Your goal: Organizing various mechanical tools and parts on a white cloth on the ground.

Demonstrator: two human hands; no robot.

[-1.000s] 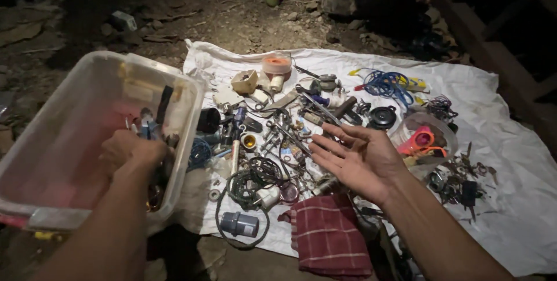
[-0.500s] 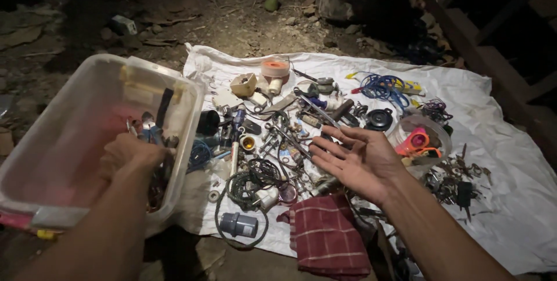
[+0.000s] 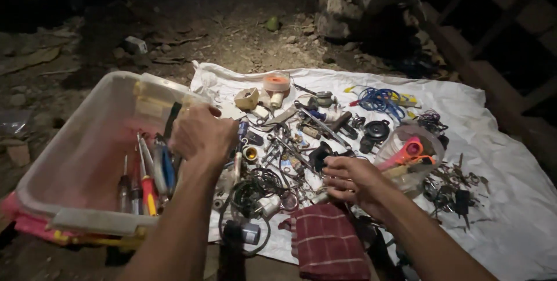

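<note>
— Since half a second ago, left hand [image 3: 200, 133] has risen to the clear plastic bin's [image 3: 75, 165] rim, fingers curled, holding nothing I can tell.

— And the right hand [image 3: 348, 179]?

— Dropped palm-down, fingers bunched over small metal parts, at five o'clock from the black knob [image 3: 377, 130].

— Risks?

— Screwdrivers [image 3: 145, 179] lean loosely in the bin; a nudge could tip it. Wire loops on the wrinkled white sheet [image 3: 510, 211] could snag fingers.
</note>
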